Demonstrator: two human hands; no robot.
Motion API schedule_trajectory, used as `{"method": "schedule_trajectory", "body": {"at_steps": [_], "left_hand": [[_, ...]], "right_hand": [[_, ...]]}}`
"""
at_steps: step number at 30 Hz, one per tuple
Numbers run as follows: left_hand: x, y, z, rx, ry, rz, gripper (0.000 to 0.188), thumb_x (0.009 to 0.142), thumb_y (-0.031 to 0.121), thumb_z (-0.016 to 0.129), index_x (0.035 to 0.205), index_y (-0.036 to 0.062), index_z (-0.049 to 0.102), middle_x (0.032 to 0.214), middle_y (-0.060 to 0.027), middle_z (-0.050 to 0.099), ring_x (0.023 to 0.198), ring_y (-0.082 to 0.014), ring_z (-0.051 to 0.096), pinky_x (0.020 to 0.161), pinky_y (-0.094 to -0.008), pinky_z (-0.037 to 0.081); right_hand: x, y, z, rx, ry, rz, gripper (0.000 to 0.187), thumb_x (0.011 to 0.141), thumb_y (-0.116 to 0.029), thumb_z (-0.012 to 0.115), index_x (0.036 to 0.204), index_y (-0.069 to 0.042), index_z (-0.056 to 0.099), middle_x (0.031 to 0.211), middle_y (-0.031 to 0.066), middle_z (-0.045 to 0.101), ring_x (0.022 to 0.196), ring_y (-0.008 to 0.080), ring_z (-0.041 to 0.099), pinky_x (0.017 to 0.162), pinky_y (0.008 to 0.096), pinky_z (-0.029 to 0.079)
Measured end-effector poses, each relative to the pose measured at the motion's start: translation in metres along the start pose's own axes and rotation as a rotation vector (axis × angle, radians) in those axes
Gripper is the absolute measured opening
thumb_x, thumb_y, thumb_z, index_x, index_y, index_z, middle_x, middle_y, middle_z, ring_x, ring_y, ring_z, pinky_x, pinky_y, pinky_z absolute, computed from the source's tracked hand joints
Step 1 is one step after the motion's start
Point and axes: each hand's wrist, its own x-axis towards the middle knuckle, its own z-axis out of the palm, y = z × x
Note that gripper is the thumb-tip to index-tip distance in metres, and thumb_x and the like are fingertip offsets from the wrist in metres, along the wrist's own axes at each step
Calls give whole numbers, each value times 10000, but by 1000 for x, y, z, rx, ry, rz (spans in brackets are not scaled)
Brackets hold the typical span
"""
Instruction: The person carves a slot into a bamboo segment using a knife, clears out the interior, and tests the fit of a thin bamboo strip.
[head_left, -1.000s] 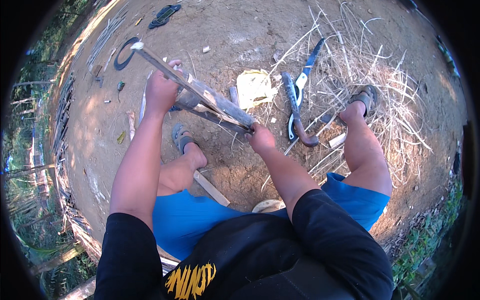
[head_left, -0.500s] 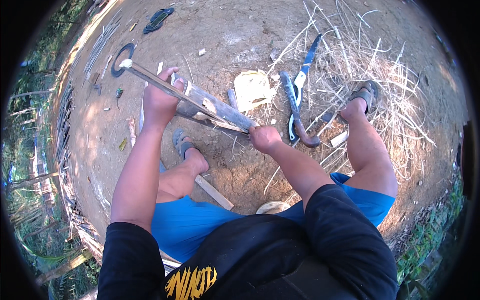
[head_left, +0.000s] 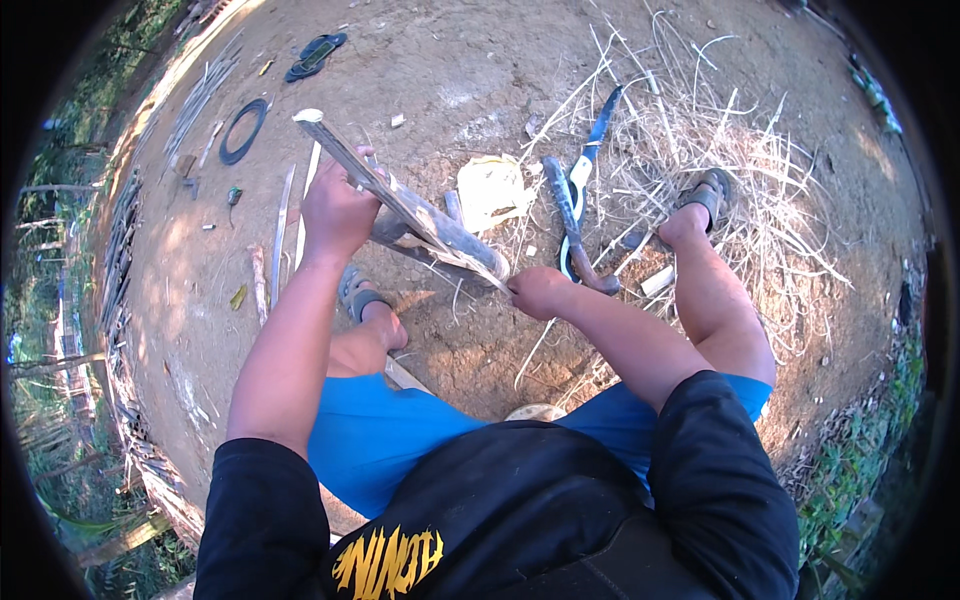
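A grey length of bamboo (head_left: pixel 455 232), with pale split wood showing along it, slants across the space in front of me. Alongside it lies a long narrow stick (head_left: pixel 345 155) whose pale end points up and left. My left hand (head_left: pixel 338 212) is closed around the upper part of these pieces. My right hand (head_left: pixel 541 293) pinches a thin pale strip at the lower right end of the bamboo, just off its rim. Its fingertips are partly hidden, and I cannot tell whether the strip is still joined to the bamboo.
On the dirt ahead lie a saw (head_left: pixel 600 125), a grey tool with a curved brown handle (head_left: pixel 565 205) and a pale crumpled sheet (head_left: pixel 492 190). Thin strips (head_left: pixel 750 225) heap around my right foot. A black ring (head_left: pixel 243 132) and dark slippers (head_left: pixel 315 57) lie far left.
Both hands and the bamboo have shifted right over the ground. The stick's pale end has swung right, off the black ring. A small gap now shows between my right hand and the bamboo's end.
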Motion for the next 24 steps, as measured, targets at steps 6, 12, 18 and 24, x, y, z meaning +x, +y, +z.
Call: {"method": "schedule_trajectory", "body": {"at_steps": [6, 12, 18, 24], "left_hand": [[-5, -2, 3, 63, 47, 100, 369, 843, 243, 706, 1183, 100, 713, 1169, -166, 707, 1151, -352, 645, 972, -427, 510], [-12, 8, -5, 56, -9, 82, 350, 884, 251, 693, 1194, 89, 684, 1236, -153, 689, 1176, -364, 630, 991, -428, 498], [-13, 21, -10, 34, -25, 24, 362, 861, 262, 718, 1179, 88, 701, 1236, -150, 695, 1155, -358, 648, 980, -418, 507], [-15, 11, -1, 20, 75, 30, 381, 846, 306, 737, 1161, 92, 719, 1197, -156, 710, 1150, -359, 656, 962, -433, 516]], "right_hand": [[-17, 5, -10, 72, -29, -123, 357, 973, -364, 575, 1159, -84, 696, 1030, 189, 723, 998, 380, 692, 892, 486, 525], [-35, -4, -33, 202, -150, -119, 377, 983, -402, 579, 1103, -64, 695, 901, 139, 741, 936, 336, 707, 858, 464, 515], [-32, 3, -31, 141, -136, -114, 409, 979, -435, 602, 1096, -54, 694, 925, 128, 746, 954, 325, 709, 870, 461, 515], [-26, -16, -29, 28, 110, 6, 749, 890, -583, 681, 1399, -53, 536, 1344, 205, 593, 1257, 378, 582, 1054, 475, 480]]}}
